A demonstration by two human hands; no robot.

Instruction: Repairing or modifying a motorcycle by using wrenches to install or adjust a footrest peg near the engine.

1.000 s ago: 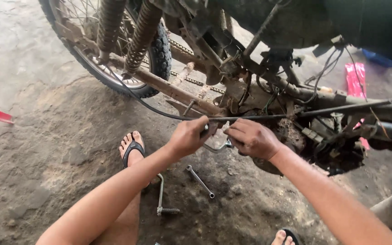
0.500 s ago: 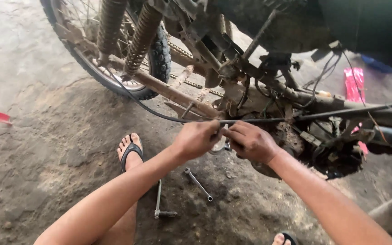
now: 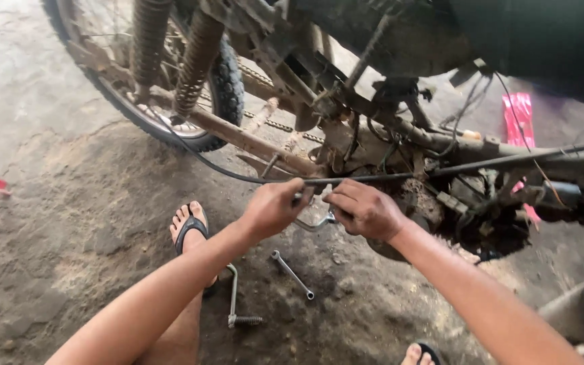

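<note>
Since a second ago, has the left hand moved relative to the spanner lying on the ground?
No, hardly at all: the left hand sits above and a bit left of the spanner, as before, fingers closed on the bent metal lever.

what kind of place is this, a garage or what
Probably an informal motorcycle repair spot or home workshop. A stripped, grimy motorcycle stands on a stained, oily concrete floor, and a spanner and a kick lever lie loose on the ground below the left hand and right hand.
</note>
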